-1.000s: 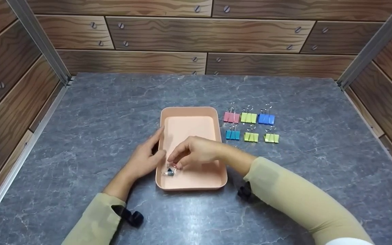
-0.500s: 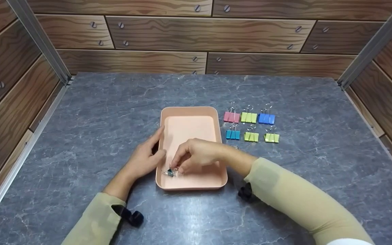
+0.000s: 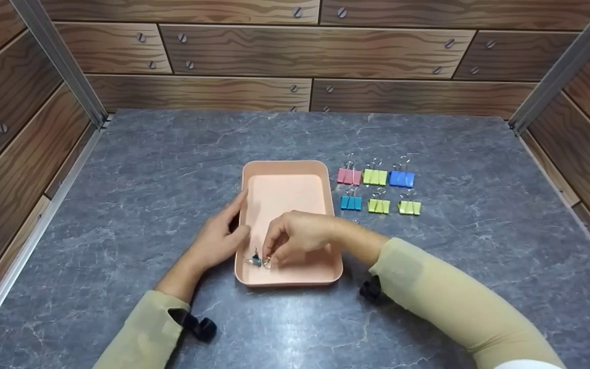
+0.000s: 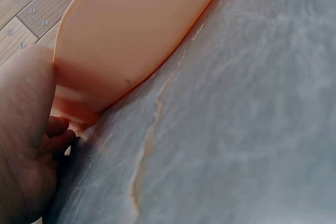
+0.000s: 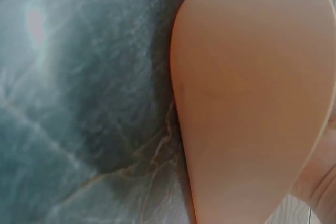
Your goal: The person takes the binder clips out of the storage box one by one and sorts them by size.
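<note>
A peach tray [image 3: 287,281] lies in front of me on the table. My left hand [image 3: 215,241] holds its left wall, thumb at the rim and the other fingers outside. In the left wrist view the thumb side of the left hand [image 4: 23,145] covers part of the tray wall [image 4: 126,30]. Inside the tray, my right hand [image 3: 300,236] pinches a small binder clip [image 3: 268,263]; mostly its wire handle and an orange glint show. Just left of those fingertips lies a small dark teal binder clip [image 3: 256,260]. In the right wrist view the tray wall [image 5: 252,87] hides the fingertips.
Right of the tray, larger binder clips stand in two rows: pink [image 3: 349,177], yellow-green [image 3: 375,177] and blue [image 3: 401,179] behind, teal [image 3: 351,203] and two yellow-green ones [image 3: 378,206] in front. A bit of wire [image 3: 355,222] shows behind the right forearm. Wood-patterned walls [image 3: 315,51] enclose the table.
My right fingertips have shifted slightly right and toward me with the pinched clip, away from the dark teal clip. The left hand and the tray stay put.
</note>
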`<state>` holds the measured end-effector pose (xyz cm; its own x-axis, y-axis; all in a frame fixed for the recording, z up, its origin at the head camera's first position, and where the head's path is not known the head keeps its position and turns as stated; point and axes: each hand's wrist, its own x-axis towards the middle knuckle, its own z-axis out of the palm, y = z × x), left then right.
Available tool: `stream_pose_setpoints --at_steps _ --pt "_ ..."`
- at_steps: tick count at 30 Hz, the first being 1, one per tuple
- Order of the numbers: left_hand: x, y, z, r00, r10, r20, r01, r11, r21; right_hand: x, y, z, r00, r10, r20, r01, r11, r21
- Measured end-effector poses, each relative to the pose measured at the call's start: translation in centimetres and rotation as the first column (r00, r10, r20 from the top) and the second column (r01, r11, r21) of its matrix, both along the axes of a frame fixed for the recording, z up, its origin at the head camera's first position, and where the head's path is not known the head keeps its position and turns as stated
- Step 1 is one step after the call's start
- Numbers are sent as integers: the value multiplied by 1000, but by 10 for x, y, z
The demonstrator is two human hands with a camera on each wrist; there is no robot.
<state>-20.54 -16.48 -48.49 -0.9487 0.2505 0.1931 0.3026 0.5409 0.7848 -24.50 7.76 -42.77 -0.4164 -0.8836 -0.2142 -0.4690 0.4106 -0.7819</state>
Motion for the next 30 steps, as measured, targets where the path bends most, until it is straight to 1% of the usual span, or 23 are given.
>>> stream_pose_setpoints --at_steps 3,11,15,24,30 --pt "0 0 0 1000 -2 -1 2 1000 5 1 1 1 1000 -1 -15 2 1000 29" --pt "1 0 1 1000 -11 -4 11 1000 9 5 3 3 1000 -24 14 23 998 62" --pt "1 0 1 1000 -17 -12 17 1000 16 7 3 5 999 -39 7 38 996 84" --pt "2 0 1 1000 -24 -18 24 999 31 7 5 4 999 -51 0 51 996 69" --pt "1 0 0 1000 -23 -21 23 999 27 8 7 2 996 -78 32 77 996 33"
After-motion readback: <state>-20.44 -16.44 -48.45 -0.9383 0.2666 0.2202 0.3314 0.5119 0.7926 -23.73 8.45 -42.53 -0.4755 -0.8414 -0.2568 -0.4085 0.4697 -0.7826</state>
